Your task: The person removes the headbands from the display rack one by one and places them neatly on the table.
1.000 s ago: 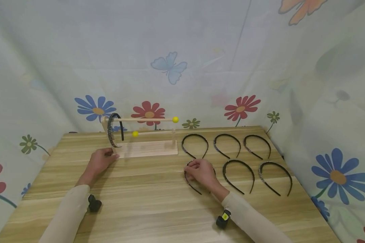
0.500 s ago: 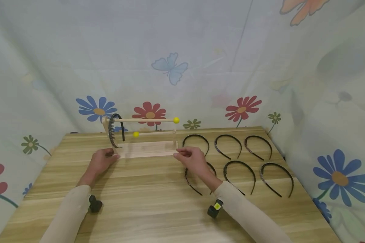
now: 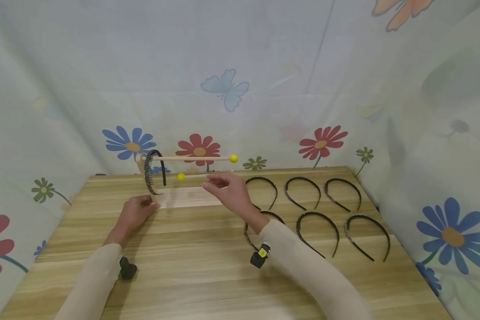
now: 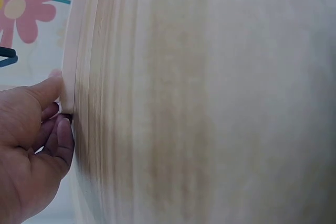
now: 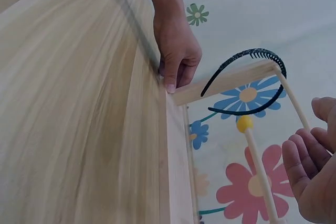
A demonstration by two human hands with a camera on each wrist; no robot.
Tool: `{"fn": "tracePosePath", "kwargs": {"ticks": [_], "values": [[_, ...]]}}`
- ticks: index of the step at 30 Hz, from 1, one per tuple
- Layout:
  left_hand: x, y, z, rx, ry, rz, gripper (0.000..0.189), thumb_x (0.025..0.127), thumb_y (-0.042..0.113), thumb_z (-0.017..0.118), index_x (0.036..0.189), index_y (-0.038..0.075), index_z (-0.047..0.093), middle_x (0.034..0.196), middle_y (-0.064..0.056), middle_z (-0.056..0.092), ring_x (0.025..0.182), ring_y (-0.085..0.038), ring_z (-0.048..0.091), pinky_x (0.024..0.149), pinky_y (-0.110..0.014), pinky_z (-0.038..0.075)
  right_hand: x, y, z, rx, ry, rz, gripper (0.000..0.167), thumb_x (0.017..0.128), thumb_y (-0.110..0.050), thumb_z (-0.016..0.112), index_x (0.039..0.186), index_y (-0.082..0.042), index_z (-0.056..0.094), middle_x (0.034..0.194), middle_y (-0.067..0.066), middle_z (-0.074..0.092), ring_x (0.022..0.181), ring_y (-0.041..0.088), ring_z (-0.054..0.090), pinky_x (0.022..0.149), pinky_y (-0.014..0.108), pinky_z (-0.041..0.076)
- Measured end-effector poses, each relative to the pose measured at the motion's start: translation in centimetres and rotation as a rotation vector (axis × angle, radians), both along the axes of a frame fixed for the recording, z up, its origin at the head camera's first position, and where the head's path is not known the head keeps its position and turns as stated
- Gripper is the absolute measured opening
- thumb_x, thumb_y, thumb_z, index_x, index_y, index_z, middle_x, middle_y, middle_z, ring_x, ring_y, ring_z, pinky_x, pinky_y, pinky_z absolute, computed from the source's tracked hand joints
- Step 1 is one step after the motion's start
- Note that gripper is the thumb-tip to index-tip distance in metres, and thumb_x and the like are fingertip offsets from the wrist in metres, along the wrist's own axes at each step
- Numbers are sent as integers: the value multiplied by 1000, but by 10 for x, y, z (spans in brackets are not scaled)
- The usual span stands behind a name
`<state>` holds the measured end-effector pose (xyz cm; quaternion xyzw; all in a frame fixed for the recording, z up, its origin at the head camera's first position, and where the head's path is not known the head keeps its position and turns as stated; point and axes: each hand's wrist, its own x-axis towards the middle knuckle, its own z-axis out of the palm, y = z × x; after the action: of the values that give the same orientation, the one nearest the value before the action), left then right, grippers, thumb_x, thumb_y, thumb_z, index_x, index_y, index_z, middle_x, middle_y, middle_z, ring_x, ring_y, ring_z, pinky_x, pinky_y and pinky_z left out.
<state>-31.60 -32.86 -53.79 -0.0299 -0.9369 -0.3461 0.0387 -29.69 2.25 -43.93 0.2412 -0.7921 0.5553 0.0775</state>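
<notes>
A wooden stand (image 3: 192,197) has two horizontal rods tipped with yellow balls. One black toothed headband (image 3: 148,173) hangs on the upper rod (image 3: 192,158), at its left end. My left hand (image 3: 133,215) holds the left end of the stand's base, thumb and fingers on its corner, as the left wrist view shows. In front of the base's right half hovers my right hand (image 3: 230,195), its fingers loosely bent; the right wrist view shows nothing in this hand (image 5: 317,169). It hides the right end of the base and part of the lower rod.
On the right side of the wooden table (image 3: 192,275) lie several black headbands in two rows, such as a back one (image 3: 302,178) and a front one (image 3: 318,214). A flower-printed cloth (image 3: 264,111) hangs behind the table and along its sides.
From the front-row headbands, my right hand has moved left and away from me to the stand, without a headband. My left hand stays on the base.
</notes>
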Motion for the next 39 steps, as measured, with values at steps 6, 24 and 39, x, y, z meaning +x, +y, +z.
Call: {"fn": "tracePosePath", "kwargs": {"ticks": [6,24,39], "values": [[0,0,1,0,-1,1,44,101,26,66,127,-10,63,123,-28,67,115,-42,64,98,-58,50,-8,-22,8,-38,-23,22,31,94,-32,76,120,-14,75,106,0,77,92,10,71,78,24,58],[0,4,2,-6,20,-4,41,101,24,66,126,-9,65,121,-28,69,113,-42,65,96,-57,51,-23,-86,8,-51,-85,97,33,95,-30,75,123,-12,74,111,-1,76,92,0,68,78,19,57],[0,2,1,-7,55,-10,42,101,25,68,125,-9,66,122,-27,69,116,-43,64,97,-58,51,-23,-129,4,-70,-124,183,38,95,-33,75,125,-11,73,105,-2,77,91,-3,67,79,16,55]]}}
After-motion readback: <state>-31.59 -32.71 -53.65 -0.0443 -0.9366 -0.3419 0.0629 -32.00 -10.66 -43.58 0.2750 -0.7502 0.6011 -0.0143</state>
